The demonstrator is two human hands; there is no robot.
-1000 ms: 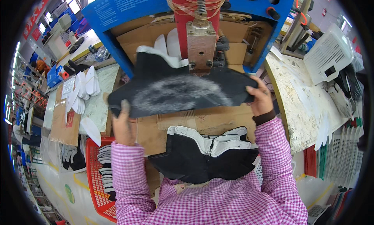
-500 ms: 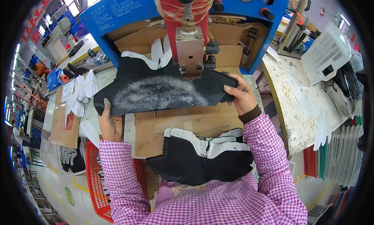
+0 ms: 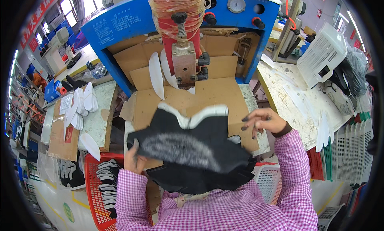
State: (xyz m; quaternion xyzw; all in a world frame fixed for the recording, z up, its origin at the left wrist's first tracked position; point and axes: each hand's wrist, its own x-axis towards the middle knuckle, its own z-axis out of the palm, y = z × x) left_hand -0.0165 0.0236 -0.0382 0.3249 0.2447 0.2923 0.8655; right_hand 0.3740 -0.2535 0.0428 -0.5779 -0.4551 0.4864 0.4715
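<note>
My left hand grips the left end of a black shoe-upper piece, thumb on top. The piece has a white upper edge and a chalky whitish patch across its middle, and is slightly blurred. It hangs tilted, its right end lower, over a second black piece at my lap. My right hand is up to the right, apart from the piece, its fingers spread and holding nothing. Ahead stands the press head, a metal block on a red column, above a cardboard-covered bed.
A blue machine frame arches behind the press. Long white inserts lean behind the press head; more white inserts lie at left. A red basket with striped black-and-white pieces stands lower left. A worn side table bears a white crate.
The black piece has come back from under the press head toward me, in my left hand. My right hand has let go of its right end and moved right.
</note>
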